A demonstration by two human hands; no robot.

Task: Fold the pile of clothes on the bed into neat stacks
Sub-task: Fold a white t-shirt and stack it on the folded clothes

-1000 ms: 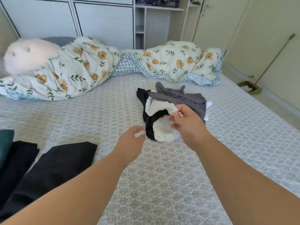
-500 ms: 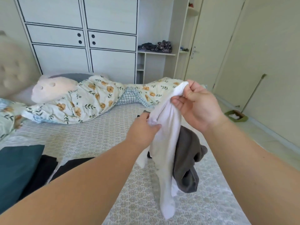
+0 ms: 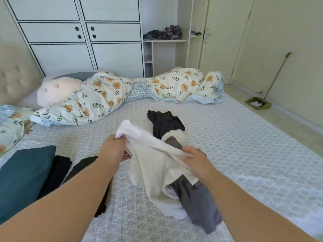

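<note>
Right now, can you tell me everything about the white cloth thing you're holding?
The white garment is soft, creamy-white and looks fleecy. It is crumpled and unfolded, held up over the bed. The left hand grips its upper edge; the right hand holds the other side. A grey garment is tangled with it, hanging beneath and peeking through an opening near the top.

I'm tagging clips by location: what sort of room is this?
A bedroom, most likely: a bed with a floral duvet, a white wardrobe behind it, a padded headboard.
</note>
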